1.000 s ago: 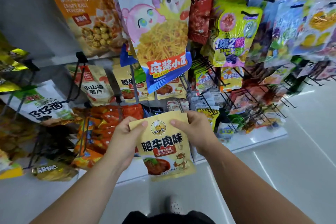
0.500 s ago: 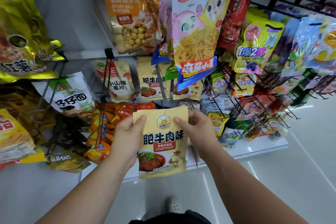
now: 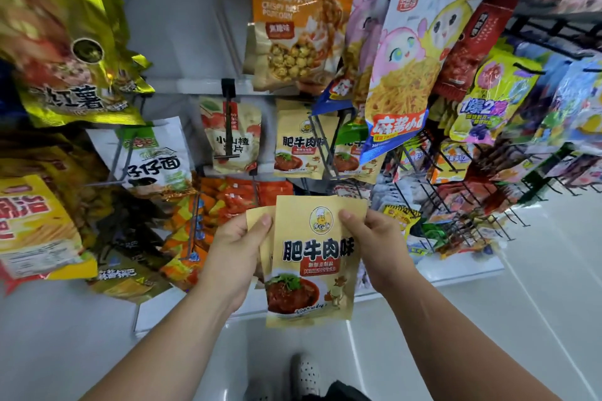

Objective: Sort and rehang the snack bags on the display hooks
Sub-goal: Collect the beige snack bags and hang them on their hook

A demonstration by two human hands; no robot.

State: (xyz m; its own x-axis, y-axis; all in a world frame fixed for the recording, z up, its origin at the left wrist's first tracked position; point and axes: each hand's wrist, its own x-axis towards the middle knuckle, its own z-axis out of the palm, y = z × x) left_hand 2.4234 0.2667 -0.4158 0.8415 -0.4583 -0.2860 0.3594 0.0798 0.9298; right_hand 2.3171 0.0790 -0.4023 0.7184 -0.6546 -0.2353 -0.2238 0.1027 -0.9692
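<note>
I hold a small stack of tan beef-flavour snack bags (image 3: 312, 257) upright in front of the rack. My left hand (image 3: 236, 257) grips the left edge, thumb on the front, where a second bag's edge peeks out behind. My right hand (image 3: 374, 244) pinches the top right corner. Matching tan bags (image 3: 301, 146) hang on a black hook (image 3: 321, 140) directly above, with another matching bag (image 3: 353, 156) just to the right.
An orange popcorn bag (image 3: 293, 16) and a white noodle-snack bag (image 3: 407, 75) hang overhead. A hawthorn bag (image 3: 231, 137) hangs left of the tan ones. Bare black hooks (image 3: 456, 205) jut out at right. White shelf base (image 3: 456, 273) and my shoe (image 3: 306, 374) below.
The view has shifted so the rack sits further right and closer. The stack has fanned slightly, showing a second bag's edge at the left. Both hands keep their hold.
</note>
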